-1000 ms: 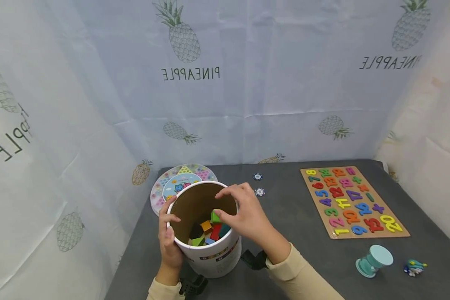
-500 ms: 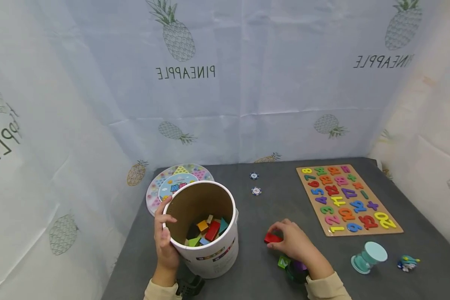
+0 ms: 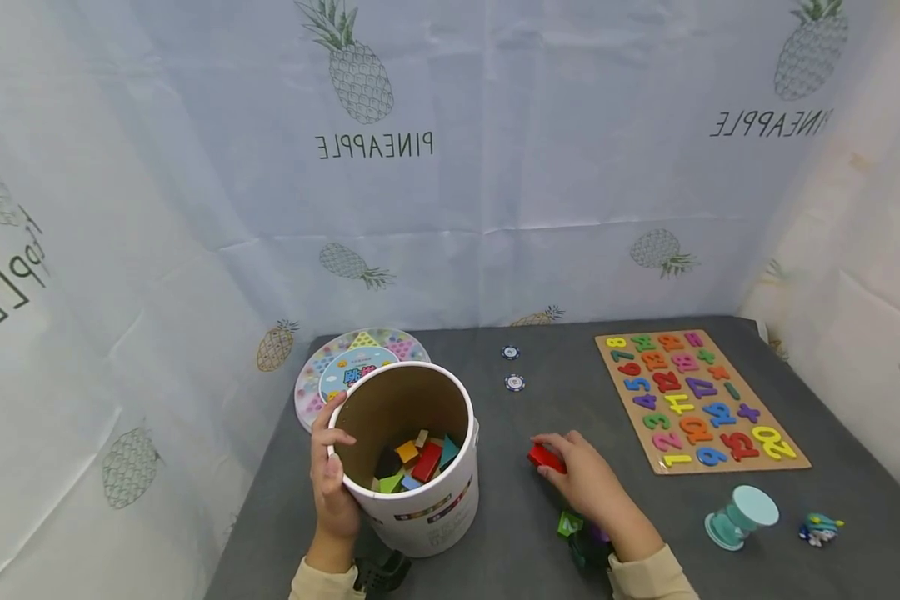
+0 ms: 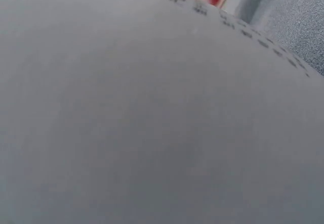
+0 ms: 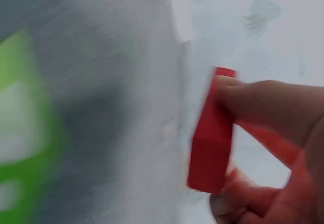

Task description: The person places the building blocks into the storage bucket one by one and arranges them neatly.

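My left hand (image 3: pixel 333 483) grips the near-left rim of a white bucket (image 3: pixel 438 521), its fingers hooked over the edge. Inside the bucket lie several coloured blocks, among them a red block (image 3: pixel 424 460) and an orange block (image 3: pixel 407 452). To the right of the bucket, my right hand (image 3: pixel 588 479) pinches another red block (image 3: pixel 546 458) between thumb and fingers. In the right wrist view this red block (image 5: pixel 212 138) is seen end-on, tilted. A green block (image 3: pixel 569 523) sits by the right wrist, and a purple piece (image 3: pixel 598 533) is partly hidden there. The bucket's wall (image 4: pixel 152 123) fills most of the left wrist view.
A round game board (image 3: pixel 315 379) lies behind the bucket, partly covered by it. Two poker chips (image 3: pixel 514 382) are on the dark table (image 3: pixel 510 575). At the right are a wooden number board (image 3: pixel 675 425), a teal cup-shaped piece (image 3: pixel 742 517) and a small toy figure (image 3: pixel 820 529).
My right hand has left the bucket's mouth for the table at the right, where it took hold of a red block and has now raised it slightly. The left hand keeps its place.
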Demonstrator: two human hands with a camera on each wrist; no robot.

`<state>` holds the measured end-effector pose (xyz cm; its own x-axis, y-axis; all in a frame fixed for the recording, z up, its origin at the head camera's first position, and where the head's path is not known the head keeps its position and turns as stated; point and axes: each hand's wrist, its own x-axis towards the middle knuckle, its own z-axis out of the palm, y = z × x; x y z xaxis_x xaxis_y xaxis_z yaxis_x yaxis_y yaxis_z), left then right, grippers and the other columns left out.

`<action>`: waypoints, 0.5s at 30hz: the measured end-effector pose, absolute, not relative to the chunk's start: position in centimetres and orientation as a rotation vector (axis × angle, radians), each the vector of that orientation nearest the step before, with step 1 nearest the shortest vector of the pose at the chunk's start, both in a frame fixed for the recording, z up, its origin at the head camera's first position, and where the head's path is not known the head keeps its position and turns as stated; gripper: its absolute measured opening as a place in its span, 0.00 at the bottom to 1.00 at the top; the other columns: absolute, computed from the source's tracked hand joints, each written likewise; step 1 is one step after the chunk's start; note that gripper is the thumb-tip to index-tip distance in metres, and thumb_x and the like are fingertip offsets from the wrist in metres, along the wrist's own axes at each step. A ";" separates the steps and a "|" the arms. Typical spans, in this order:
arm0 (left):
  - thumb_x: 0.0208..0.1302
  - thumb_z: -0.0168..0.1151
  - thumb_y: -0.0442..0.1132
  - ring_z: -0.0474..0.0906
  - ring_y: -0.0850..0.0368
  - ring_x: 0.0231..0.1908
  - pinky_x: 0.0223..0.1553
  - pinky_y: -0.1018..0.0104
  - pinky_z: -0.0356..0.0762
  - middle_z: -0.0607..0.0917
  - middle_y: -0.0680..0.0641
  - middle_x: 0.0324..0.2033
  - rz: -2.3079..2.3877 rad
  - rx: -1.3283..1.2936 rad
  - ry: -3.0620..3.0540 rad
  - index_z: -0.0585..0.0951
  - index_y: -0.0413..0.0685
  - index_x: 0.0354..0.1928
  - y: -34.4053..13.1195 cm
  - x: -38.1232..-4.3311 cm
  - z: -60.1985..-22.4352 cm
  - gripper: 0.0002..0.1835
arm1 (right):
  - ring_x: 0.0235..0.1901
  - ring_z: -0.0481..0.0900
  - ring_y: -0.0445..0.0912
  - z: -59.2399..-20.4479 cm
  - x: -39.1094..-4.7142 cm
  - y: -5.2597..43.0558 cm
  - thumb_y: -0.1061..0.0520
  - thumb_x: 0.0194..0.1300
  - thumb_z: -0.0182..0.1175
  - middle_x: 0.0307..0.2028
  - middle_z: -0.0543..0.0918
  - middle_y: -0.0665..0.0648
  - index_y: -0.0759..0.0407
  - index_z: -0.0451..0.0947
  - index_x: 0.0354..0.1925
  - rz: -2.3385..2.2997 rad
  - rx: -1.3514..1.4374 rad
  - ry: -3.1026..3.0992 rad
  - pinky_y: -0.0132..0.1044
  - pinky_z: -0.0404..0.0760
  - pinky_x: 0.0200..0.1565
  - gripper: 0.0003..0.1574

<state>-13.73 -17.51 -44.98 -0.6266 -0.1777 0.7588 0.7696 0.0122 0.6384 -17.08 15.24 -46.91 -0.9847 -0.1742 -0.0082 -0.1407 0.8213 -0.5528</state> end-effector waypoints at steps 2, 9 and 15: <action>0.68 0.33 0.41 0.56 0.31 0.61 0.57 0.52 0.58 0.57 0.28 0.65 -1.707 -0.616 -1.587 0.68 0.37 0.38 -17.6 -13.7 -44.9 0.16 | 0.30 0.70 0.44 -44.8 -17.0 14.5 0.55 0.55 0.70 0.36 0.74 0.51 0.48 0.75 0.55 -1.030 -0.287 3.004 0.38 0.72 0.32 0.29; 0.68 0.33 0.41 0.55 0.30 0.61 0.57 0.52 0.59 0.57 0.28 0.66 -1.715 -0.626 -1.573 0.68 0.38 0.38 -17.6 -13.8 -44.9 0.16 | 0.31 0.67 0.44 -36.5 -15.9 10.6 0.56 0.52 0.73 0.37 0.74 0.48 0.52 0.68 0.52 -1.637 -0.673 3.153 0.36 0.67 0.26 0.32; 0.68 0.33 0.41 0.55 0.31 0.61 0.58 0.53 0.59 0.57 0.27 0.65 -1.698 -0.637 -1.578 0.69 0.37 0.39 -17.5 -13.8 -45.0 0.16 | 0.33 0.66 0.44 -34.6 -15.9 6.2 0.57 0.56 0.70 0.39 0.74 0.47 0.45 0.71 0.55 -1.766 -1.071 2.875 0.37 0.68 0.29 0.29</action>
